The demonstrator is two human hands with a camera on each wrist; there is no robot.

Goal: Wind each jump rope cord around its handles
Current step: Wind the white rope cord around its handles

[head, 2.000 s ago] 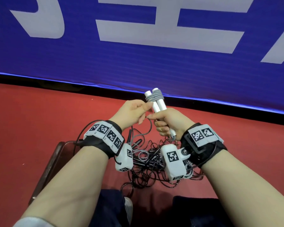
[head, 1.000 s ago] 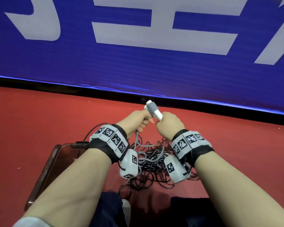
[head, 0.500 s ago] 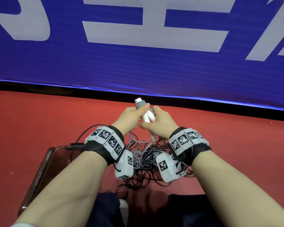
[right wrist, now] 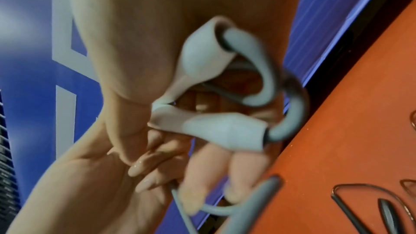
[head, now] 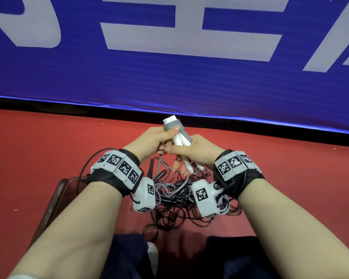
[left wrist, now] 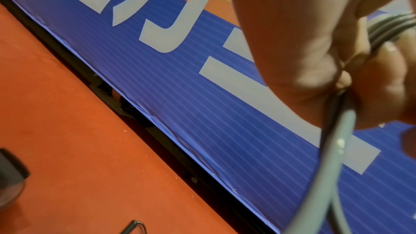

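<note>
- While gripped by both hands, up in the air over the red floor, pressed together side by side: the two white handles.
- Wrapped tight round the top ends of those handles: a few neat turns of grey cord. So a start made on this rope, by the look of it.
- Left hand: thumb pressing down on the turns, fingers curled round the cord and grasping it. In the left wrist view, cord running down out of the fist.
- Right hand: wrapped round the lower part of the handles, thumb pinching them tight, some fingers sticking out straighter underneath.
- Coming out of the bottom ends of the handles: loose cord, bending in big loops and dropping toward the floor. Not wound yet, so this rope only partly done, probably less than half.
- Down below, between the two arms: a big messy pile of ropes, dark ones and grey ones, all tangled up. No neat, wound-up rope to be seen there. Too jumbled to count.
- Left to do, most likely: round and round with the loose cord until none hangs down, then the same for every rope in the pile. Lots of work left.
- Behind it all: a blue banner along the floor edge.
</note>
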